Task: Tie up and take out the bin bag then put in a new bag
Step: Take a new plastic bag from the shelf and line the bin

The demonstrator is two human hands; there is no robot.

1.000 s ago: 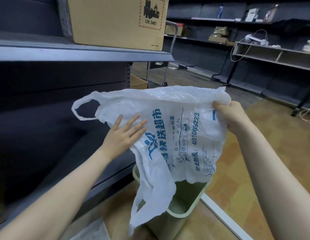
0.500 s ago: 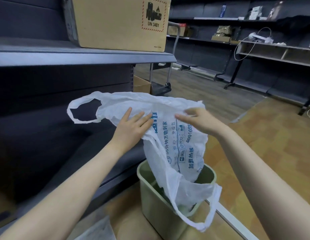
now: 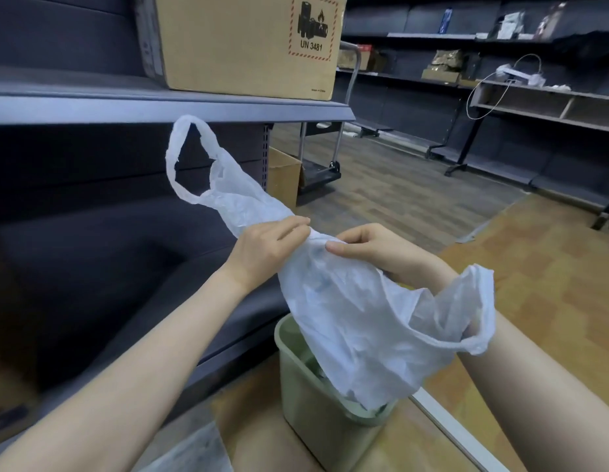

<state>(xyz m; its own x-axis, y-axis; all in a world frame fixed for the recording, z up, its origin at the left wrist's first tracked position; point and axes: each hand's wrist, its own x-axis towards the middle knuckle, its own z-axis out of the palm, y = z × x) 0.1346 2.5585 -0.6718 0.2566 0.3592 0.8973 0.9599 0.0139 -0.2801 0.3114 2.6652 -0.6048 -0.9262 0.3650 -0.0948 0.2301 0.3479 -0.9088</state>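
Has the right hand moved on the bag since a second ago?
Yes. The right hand slid left along the white bag, meeting the left hand above the green bin.

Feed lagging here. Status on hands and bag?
Left hand and right hand both pinching white bag. Bag above green bin, not yet seated. Nothing blocking.

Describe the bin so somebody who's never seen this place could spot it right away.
Find the long dark shelf carrying the cardboard box. On the floor at its foot stands the bin, directly under the white plastic bag. It is the only pale green, square-cornered plastic tub there.
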